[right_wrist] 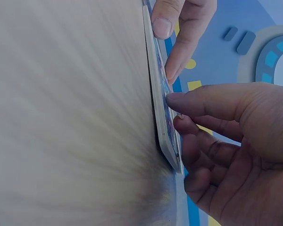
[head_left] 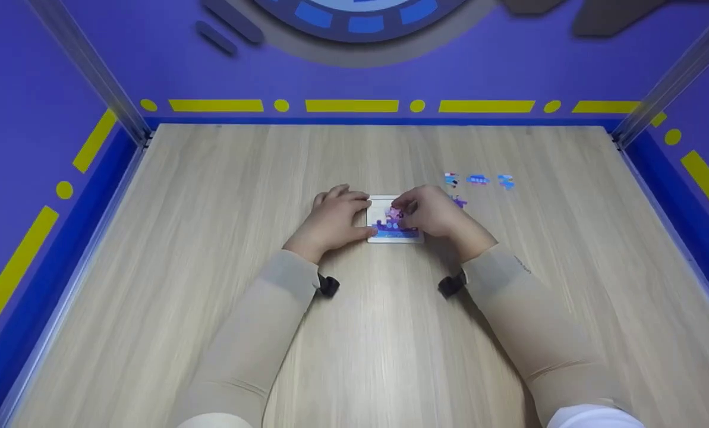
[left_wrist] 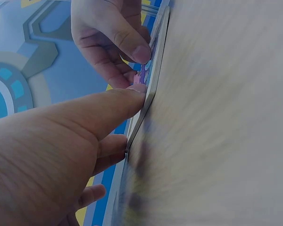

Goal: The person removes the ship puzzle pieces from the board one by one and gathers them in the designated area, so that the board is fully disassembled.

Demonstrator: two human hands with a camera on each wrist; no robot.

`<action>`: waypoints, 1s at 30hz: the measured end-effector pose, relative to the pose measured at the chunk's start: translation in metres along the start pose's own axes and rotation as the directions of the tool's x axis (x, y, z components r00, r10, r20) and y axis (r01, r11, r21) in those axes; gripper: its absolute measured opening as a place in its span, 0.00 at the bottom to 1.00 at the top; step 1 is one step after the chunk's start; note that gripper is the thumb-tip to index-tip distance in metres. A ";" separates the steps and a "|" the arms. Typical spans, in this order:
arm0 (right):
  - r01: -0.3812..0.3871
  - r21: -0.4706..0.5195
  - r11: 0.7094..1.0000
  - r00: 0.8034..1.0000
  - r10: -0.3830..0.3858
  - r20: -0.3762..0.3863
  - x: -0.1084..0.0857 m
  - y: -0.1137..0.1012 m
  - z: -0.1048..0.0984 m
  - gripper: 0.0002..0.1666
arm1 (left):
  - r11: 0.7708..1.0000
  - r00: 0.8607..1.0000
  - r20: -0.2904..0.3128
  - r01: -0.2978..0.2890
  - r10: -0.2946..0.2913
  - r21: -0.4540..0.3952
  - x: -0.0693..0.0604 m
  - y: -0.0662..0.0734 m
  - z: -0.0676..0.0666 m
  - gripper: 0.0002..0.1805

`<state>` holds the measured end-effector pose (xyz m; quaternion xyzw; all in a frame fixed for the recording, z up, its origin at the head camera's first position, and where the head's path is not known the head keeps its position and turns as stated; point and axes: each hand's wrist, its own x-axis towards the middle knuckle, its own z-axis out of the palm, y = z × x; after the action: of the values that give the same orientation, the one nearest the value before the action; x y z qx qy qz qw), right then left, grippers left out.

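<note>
A small white-bordered puzzle tray (head_left: 394,240) lies flat on the table, with purple and blue pieces along its lower part. My left hand (head_left: 334,221) rests at the tray's left side, its thumb on the lower left corner and its fingertips near the upper left edge. Over the right half of the tray, my right hand (head_left: 437,213) pinches a pink and purple puzzle piece (head_left: 393,214) between thumb and fingers. In the left wrist view that puzzle piece (left_wrist: 140,76) shows beneath the right fingertips, close to the tray surface. Fingers hide part of the picture.
Loose puzzle pieces lie beyond the right hand: a red, white and blue piece (head_left: 451,179), a blue piece (head_left: 478,179), another blue piece (head_left: 506,181), and a purple piece (head_left: 459,201) partly hidden by the hand. Purple walls (head_left: 354,83) enclose the wooden table (head_left: 211,178) on three sides.
</note>
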<state>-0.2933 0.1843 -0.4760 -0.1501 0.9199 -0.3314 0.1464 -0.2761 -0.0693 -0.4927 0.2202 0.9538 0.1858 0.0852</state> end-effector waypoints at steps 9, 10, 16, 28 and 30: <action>-0.001 0.015 1.000 1.000 0.001 -0.005 0.002 0.004 -0.001 0.23 | 1.000 1.000 -0.003 0.000 0.000 0.001 0.001 0.000 0.000 0.40; 0.000 0.019 1.000 1.000 0.000 -0.004 0.002 0.004 -0.002 0.23 | 1.000 1.000 -0.003 0.001 -0.001 0.001 0.001 0.000 0.000 0.40; 0.000 0.098 0.995 1.000 -0.001 0.006 0.000 0.005 -0.008 0.23 | 1.000 1.000 -0.002 -0.003 0.003 -0.010 0.001 0.000 0.001 0.41; -0.056 0.370 0.927 0.998 0.059 0.005 -0.010 0.015 -0.026 0.30 | 1.000 1.000 -0.008 -0.001 0.001 -0.021 0.001 -0.003 0.003 0.40; -0.061 0.406 0.912 0.998 0.065 0.004 -0.011 0.017 -0.029 0.30 | 1.000 1.000 -0.007 0.001 -0.001 -0.020 0.001 -0.003 0.003 0.40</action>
<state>-0.2969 0.2173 -0.4642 -0.0851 0.8362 -0.5109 0.1803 -0.2773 -0.0701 -0.4962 0.2184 0.9522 0.1962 0.0842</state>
